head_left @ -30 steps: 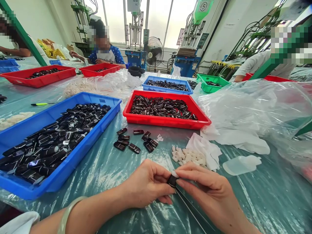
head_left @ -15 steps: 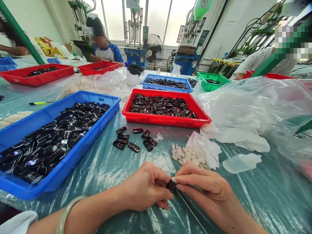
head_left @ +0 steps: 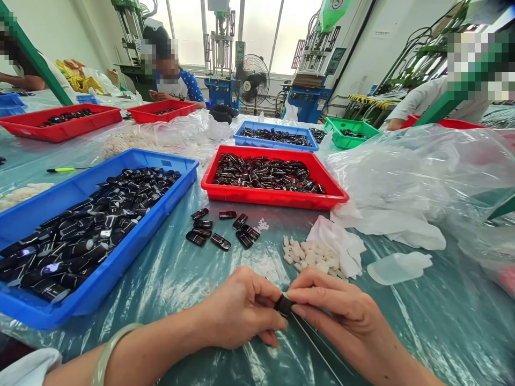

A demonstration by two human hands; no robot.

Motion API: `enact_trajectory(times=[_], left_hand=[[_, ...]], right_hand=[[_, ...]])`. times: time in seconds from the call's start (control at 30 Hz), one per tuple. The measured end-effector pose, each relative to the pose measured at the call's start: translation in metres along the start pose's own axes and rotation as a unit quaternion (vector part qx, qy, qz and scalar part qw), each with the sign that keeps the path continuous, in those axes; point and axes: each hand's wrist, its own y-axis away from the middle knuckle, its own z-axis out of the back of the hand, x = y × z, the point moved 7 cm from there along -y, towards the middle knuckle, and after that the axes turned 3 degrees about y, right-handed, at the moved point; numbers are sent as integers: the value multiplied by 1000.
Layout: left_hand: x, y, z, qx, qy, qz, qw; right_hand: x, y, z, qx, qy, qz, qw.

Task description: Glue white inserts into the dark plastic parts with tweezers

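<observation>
My left hand (head_left: 245,308) grips a small glossy black plastic part (head_left: 284,304) between thumb and fingers, low in the middle of the view. At the part's far end, the fingers of my right hand (head_left: 336,303) pinch a small white piece (head_left: 285,294), mostly hidden by the fingertips. Below the right fingers, thin pale straight rods (head_left: 316,347) run down to the right; I cannot tell what they belong to. Beyond my hands lie several loose black parts (head_left: 221,242) and a heap of whitish pieces (head_left: 311,256) beside a white cloth (head_left: 337,241).
A blue tray (head_left: 161,212) at left and a red tray (head_left: 277,198) ahead hold many black parts. To the right are a translucent bottle (head_left: 398,268) and crumpled plastic sheeting (head_left: 402,171). Co-workers sit at the far side, near a fan (head_left: 252,80) and presses.
Less of the white piece shows at the end of the black part, with my right fingers now pressed closer over it. Otherwise both hands stay in nearly the same place.
</observation>
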Motion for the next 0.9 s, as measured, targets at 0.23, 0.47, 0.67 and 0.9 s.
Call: enact_trajectory(times=[0.23,0.47,0.67,0.9], left_hand=[[0,-2,-3,9,95,37,995],[-5,-2,-5,35,151,35,987],[-4,-2,-5,43,146,30,988],[-8,0,-5,39,129,23,991]], right_hand=[[-9,0,2,-12,-76,-40,996],[-13,-1,5,-37,-133,-63,988],[-16,0,7,-53,-116,-82,988],[-21,3,9,-69,-93,-90,989]])
